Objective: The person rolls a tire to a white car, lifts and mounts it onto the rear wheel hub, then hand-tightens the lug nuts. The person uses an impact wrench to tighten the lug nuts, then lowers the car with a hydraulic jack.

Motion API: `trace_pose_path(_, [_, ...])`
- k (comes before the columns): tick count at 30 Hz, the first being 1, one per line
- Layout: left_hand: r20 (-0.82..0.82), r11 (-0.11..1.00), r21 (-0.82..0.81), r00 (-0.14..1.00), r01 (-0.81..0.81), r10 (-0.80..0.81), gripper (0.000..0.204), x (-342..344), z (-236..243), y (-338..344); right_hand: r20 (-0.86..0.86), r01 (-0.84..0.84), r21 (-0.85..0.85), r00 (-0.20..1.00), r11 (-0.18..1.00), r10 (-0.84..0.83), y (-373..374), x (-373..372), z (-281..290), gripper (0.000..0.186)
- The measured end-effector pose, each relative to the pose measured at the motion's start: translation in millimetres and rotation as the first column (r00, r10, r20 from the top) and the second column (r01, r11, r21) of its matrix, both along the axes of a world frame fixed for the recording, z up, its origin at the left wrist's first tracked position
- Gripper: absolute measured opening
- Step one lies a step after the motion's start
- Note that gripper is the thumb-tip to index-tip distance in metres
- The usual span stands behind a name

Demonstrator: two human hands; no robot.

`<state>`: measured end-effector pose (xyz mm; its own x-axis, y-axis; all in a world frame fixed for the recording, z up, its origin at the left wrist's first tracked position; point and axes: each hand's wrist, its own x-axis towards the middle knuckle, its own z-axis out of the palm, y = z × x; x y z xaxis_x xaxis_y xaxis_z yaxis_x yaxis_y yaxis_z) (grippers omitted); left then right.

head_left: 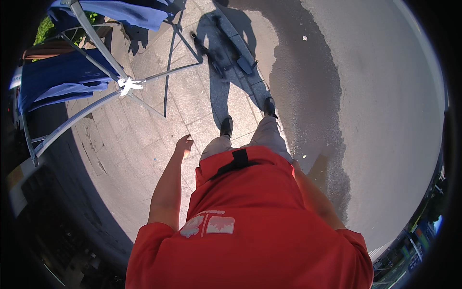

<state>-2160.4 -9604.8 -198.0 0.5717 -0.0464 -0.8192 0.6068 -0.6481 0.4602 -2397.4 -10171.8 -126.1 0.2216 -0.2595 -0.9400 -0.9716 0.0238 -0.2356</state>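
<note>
My left hand [184,146] hangs beside my left hip over the pale paving, fingers loosely bent and a little apart, with nothing visible in it. My right arm [315,192] reaches down along my side, and its hand is hidden behind the red shirt [250,192]. Nearest to my left hand, ahead and to the left, is a grey metal frame [103,50] of crossing bars. White strips [130,85] are tied round its joint, and blue cloth [62,72] hangs from it.
My dark shoes [226,126] stand on paving slabs [144,130] close to the kerb. A grey road [385,120] with a dark wet-looking band [313,96] runs along the right. In my shadow ahead lies a dark, long thing [209,53], its kind unclear.
</note>
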Motion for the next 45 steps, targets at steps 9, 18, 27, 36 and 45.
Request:
trace_pose_path(9, [-0.270, 0.948, 0.211, 0.947, 0.237, -0.176, 0.053, -245, 56, -154, -0.076, -0.348, 0.160, 0.929, 0.924, 0.363, -186, 152, -5, 0.047])
trace_pose_path(18, [-0.207, 0.717, -0.072, 0.714, -0.693, 0.669, 0.055, -251, 110, -358, -0.146, -0.522, 0.302, 0.802, 0.798, 0.580, -229, 228, -13, 0.048])
trace_pose_path(27, [-0.047, 0.769, 0.022, 0.767, -0.639, 0.640, 0.059, -237, 71, -389, -0.162, -0.636, 0.310, 0.698, 0.707, 0.698, -212, 255, 4, 0.049])
trace_pose_path(36, [-0.189, 0.482, 0.006, 0.472, -0.876, 0.861, 0.063, -299, 93, -410, -0.183, -0.737, 0.270, 0.593, 0.620, 0.784, -214, 234, 18, 0.050])
trace_pose_path(45, [-0.233, 0.206, 0.106, 0.177, -0.973, 0.956, 0.057, -422, 67, -399, -0.155, -0.806, 0.208, 0.533, 0.555, 0.832, -214, 216, 35, 0.051])
